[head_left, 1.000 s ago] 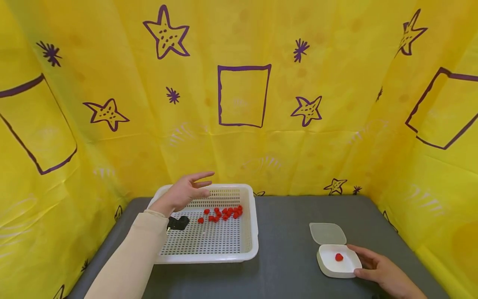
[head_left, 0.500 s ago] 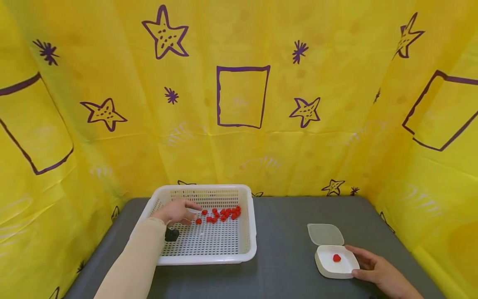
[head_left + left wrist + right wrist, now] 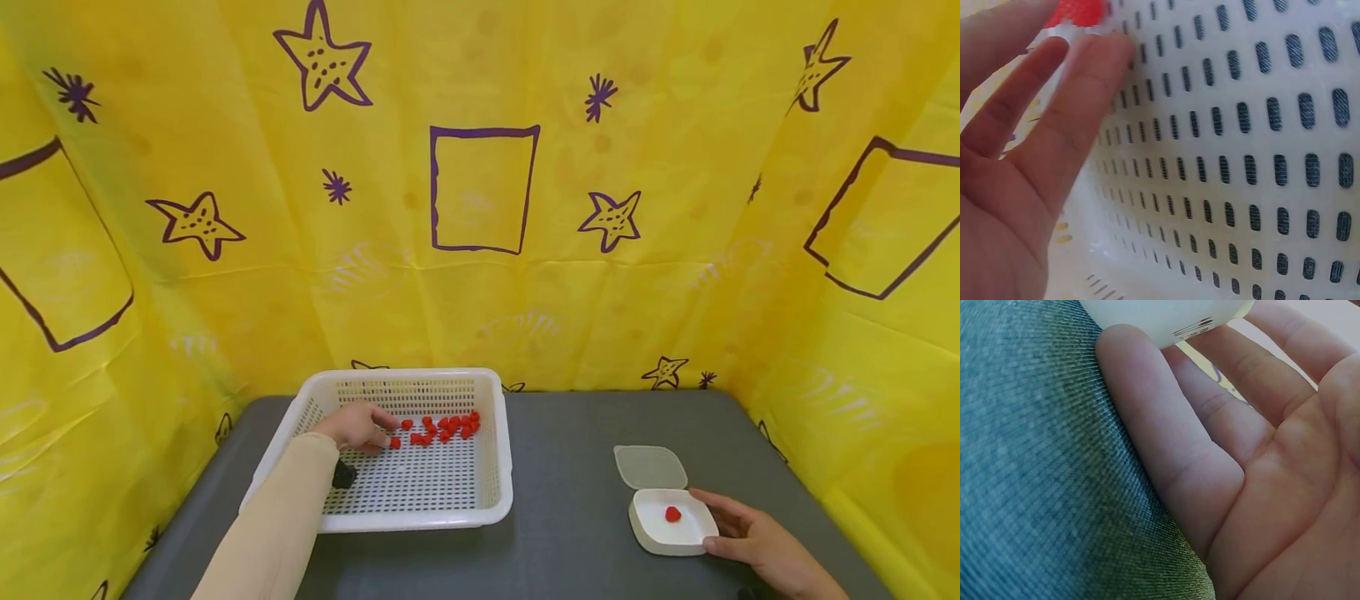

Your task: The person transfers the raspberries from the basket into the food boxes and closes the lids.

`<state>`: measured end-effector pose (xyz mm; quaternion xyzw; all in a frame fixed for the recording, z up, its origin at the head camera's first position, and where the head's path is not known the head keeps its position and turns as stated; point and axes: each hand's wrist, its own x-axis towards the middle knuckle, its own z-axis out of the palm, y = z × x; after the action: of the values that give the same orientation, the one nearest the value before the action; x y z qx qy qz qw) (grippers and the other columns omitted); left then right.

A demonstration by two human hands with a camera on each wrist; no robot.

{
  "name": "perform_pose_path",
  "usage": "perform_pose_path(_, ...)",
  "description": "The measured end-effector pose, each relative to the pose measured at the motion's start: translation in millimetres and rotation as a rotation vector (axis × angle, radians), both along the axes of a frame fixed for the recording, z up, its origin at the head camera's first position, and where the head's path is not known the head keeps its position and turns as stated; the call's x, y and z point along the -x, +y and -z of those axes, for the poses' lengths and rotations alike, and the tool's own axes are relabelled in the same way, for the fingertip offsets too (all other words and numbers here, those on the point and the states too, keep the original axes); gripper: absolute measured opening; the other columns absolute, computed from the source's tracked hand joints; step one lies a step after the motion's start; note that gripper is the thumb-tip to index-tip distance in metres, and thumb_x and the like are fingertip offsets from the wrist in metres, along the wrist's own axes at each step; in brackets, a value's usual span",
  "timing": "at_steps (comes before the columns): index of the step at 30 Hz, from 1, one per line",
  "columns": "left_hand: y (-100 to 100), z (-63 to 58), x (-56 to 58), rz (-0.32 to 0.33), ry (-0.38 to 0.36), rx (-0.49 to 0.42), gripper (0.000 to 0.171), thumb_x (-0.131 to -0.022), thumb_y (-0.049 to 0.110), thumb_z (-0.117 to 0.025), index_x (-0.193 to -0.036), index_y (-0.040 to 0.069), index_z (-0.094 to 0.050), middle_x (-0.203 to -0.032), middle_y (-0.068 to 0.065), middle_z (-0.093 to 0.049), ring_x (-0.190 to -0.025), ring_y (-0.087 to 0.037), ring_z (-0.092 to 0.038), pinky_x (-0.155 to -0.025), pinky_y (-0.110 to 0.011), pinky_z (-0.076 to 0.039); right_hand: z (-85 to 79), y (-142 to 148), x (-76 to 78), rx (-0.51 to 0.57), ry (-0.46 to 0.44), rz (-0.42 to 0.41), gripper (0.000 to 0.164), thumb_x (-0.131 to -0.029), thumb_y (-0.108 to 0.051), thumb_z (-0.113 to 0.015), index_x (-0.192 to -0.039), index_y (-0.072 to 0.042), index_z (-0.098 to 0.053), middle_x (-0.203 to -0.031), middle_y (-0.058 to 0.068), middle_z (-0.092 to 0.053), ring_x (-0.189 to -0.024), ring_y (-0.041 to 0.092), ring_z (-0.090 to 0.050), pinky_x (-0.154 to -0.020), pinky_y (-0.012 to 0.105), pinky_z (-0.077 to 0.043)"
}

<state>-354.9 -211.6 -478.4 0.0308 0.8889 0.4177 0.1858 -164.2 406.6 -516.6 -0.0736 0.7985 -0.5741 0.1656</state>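
In the white slotted basket [image 3: 491, 500], my left hand [image 3: 358, 425] reaches down with its thumb at a small red berry-like piece [image 3: 395, 442]. The left wrist view shows the same red piece [image 3: 1082, 11] at the fingertips, partly cut off by the frame; no firm pinch shows. Several similar red pieces [image 3: 453, 425] lie to its right. At the right, my right hand [image 3: 761, 537] holds the side of a small white box [image 3: 652, 537], thumb in front and fingers behind. One red piece [image 3: 672, 514] lies inside it. Its translucent lid [image 3: 649, 467] lies folded back.
A dark grey cloth surface [image 3: 562, 467] lies under the basket and the box. Yellow patterned curtains [image 3: 487, 317] close off the back and both sides. The basket's raised rim surrounds the red pieces. A black wrist device [image 3: 344, 475] hangs under my left wrist.
My left hand has come down from above the basket's back part to the leftmost red pieces, its thumb reaching one. The right hand keeps its hold on the box. The view has shifted slightly.
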Motion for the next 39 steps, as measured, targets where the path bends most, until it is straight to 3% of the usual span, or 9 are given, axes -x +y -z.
perform_pose_path(6, 3.9, 3.5, 2.4, 0.016, 0.005, 0.006, 0.032, -0.082, -0.006, -0.076, -0.113, 0.002, -0.075, -0.105, -0.010, -0.070, -0.081, -0.022, -0.068, -0.069, -0.037, -0.059, 1.1, -0.1, -0.7, 0.019, 0.022, -0.019, 0.063, -0.098, -0.006, -0.062, -0.148, 0.013, -0.029, -0.148, 0.035, -0.035, -0.115, -0.007, -0.051, -0.091, 0.020, -0.047)
perform_pose_path(12, 11.3, 3.9, 4.2, 0.097, 0.029, 0.082, 0.025, -0.082, -0.004, -0.076, -0.104, 0.007, -0.078, -0.093, -0.005, -0.070, -0.074, -0.021, -0.065, -0.068, -0.034, -0.057, 0.5, -1.0, 0.3, 0.013, 0.019, -0.007, 0.063, -0.098, -0.007, -0.063, -0.148, 0.012, -0.031, -0.148, 0.033, -0.037, -0.114, -0.008, -0.051, -0.090, 0.020, -0.047)
perform_pose_path(18, 14.4, 7.1, 8.9, 0.116, 0.044, 0.131, 0.019, -0.082, -0.007, -0.075, -0.094, 0.008, -0.079, -0.090, -0.005, -0.069, -0.072, -0.020, -0.064, -0.065, -0.033, -0.057, 0.7, -1.3, -0.1, 0.072, 0.053, -0.039, 0.059, -0.099, -0.002, -0.059, -0.147, 0.015, -0.030, -0.146, 0.036, -0.036, -0.116, -0.006, -0.051, -0.091, 0.023, -0.048)
perform_pose_path(21, 15.7, 8.1, 10.5, 0.121, 0.044, 0.143, 0.018, -0.082, -0.006, -0.075, -0.092, 0.008, -0.079, -0.090, -0.005, -0.069, -0.072, -0.020, -0.064, -0.065, -0.033, -0.057, 0.6, -1.0, -0.3, 0.084, 0.045, -0.037, 0.058, -0.099, -0.002, -0.059, -0.147, 0.014, -0.030, -0.147, 0.032, -0.038, -0.116, -0.006, -0.051, -0.091, 0.023, -0.048)
perform_pose_path(25, 17.3, 7.0, 10.8, 0.184, 0.082, 0.224, 0.017, -0.084, -0.003, -0.075, -0.095, 0.009, -0.077, -0.086, -0.004, -0.067, -0.070, -0.019, -0.062, -0.063, -0.032, -0.054, 0.8, 0.1, -1.4, 0.077, 0.027, -0.027, 0.060, -0.099, -0.003, -0.060, -0.148, 0.013, -0.030, -0.145, 0.010, -0.049, -0.116, -0.006, -0.051, -0.092, 0.022, -0.047)
perform_pose_path(28, 18.1, -0.5, 8.5, 0.232, 0.127, 0.287, 0.016, -0.085, 0.001, -0.071, -0.098, 0.009, -0.076, -0.081, -0.004, -0.066, -0.069, -0.019, -0.059, -0.064, -0.032, -0.050, 1.5, 0.8, -2.0, 0.076, 0.030, -0.029, 0.061, -0.098, -0.003, -0.061, -0.148, 0.013, -0.030, -0.139, -0.007, -0.054, -0.116, -0.006, -0.051, -0.092, 0.021, -0.047)
perform_pose_path(31, 18.9, -12.7, 5.9, 0.229, 0.146, 0.295, 0.013, -0.084, 0.004, -0.068, -0.095, 0.008, -0.073, -0.075, -0.004, -0.064, -0.070, -0.020, -0.056, -0.065, -0.033, -0.046, 2.3, 1.2, -2.5, 0.090, 0.061, -0.046, 0.059, -0.098, -0.002, -0.060, -0.147, 0.014, -0.031, -0.138, -0.006, -0.055, -0.117, -0.005, -0.051, -0.092, 0.022, -0.047)
perform_pose_path(35, 20.9, -32.7, 2.8, 0.171, 0.168, 0.187, 0.010, -0.082, 0.002, -0.065, -0.092, 0.004, -0.067, -0.075, -0.007, -0.060, -0.068, -0.021, -0.055, -0.062, -0.035, -0.045, 3.1, 1.0, -2.3, 0.116, 0.081, -0.058, 0.056, -0.098, 0.000, -0.059, -0.146, 0.014, -0.032, -0.141, 0.003, -0.053, -0.118, -0.002, -0.052, -0.092, 0.023, -0.048)
perform_pose_path(39, 30.0, -55.6, -2.7, 0.085, 0.182, 0.008, 0.019, -0.084, -0.002, -0.062, -0.101, 0.001, -0.068, -0.088, -0.014, -0.062, -0.069, -0.024, -0.058, -0.068, -0.041, -0.052, 3.1, 0.8, -1.3, 0.108, 0.070, -0.053, 0.057, -0.098, 0.000, -0.059, -0.146, 0.014, -0.031, -0.141, 0.009, -0.052, -0.117, -0.002, -0.053, -0.091, 0.023, -0.049)
